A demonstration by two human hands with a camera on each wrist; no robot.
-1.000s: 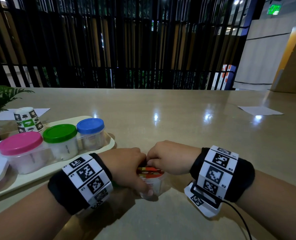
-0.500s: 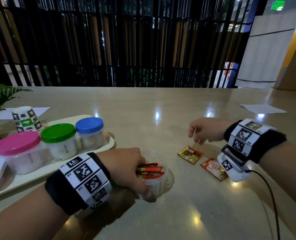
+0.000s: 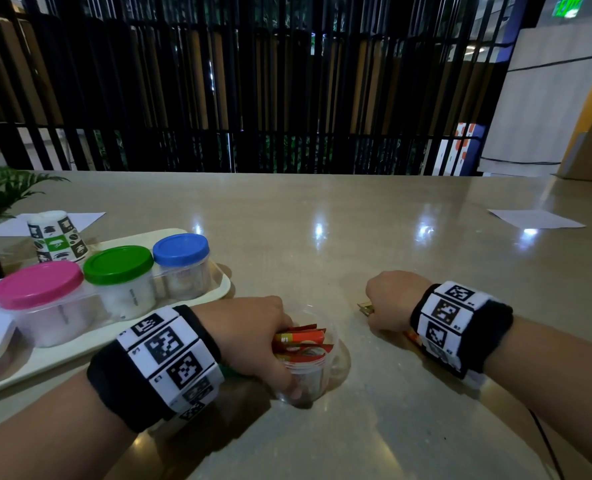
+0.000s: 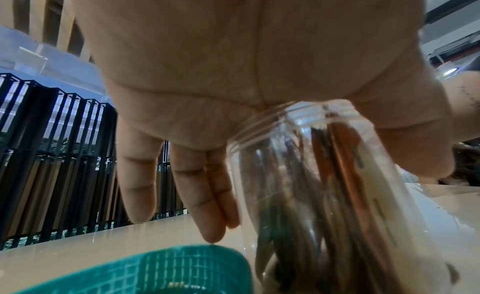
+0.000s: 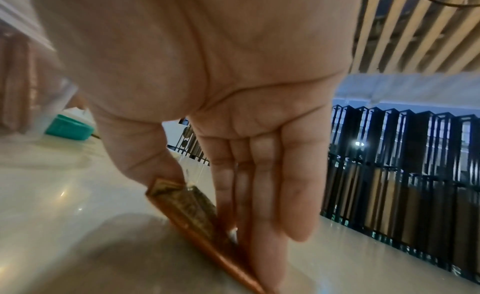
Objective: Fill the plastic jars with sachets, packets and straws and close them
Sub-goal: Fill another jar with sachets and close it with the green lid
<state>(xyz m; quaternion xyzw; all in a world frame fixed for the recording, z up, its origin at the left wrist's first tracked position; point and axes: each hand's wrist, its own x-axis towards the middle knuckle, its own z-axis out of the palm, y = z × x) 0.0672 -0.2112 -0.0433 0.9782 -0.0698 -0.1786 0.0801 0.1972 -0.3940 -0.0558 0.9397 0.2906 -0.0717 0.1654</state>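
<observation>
Half a second ago the right hand (image 3: 393,300) hovered above two sachets lying on the table; now it has dropped onto them, and its thumb and fingers (image 5: 244,187) pinch a flat gold-and-brown foil sachet (image 5: 192,208) whose lower edge touches the glossy beige tabletop (image 3: 322,209). Only a corner of that sachet (image 3: 365,308) peeks out past the knuckles from overhead.

The clear round plastic jar without a lid (image 3: 308,372) stands on the table where it was. The left hand (image 3: 249,337) wraps the jar's near side, thumb and fingers curled round its wall. Red and orange sachets (image 3: 301,337) stand upright inside it, reaching its rim. The pinched sachet is just right of the jar, apart from it. A teal ribbed lid (image 4: 161,271) lies on the table beside the jar, under the left wrist.

Left of the jar sits a cream plastic tray (image 3: 90,355) carrying three closed jars: pink-lidded (image 3: 38,284), green-lidded (image 3: 117,265), blue-lidded (image 3: 180,249).
</observation>
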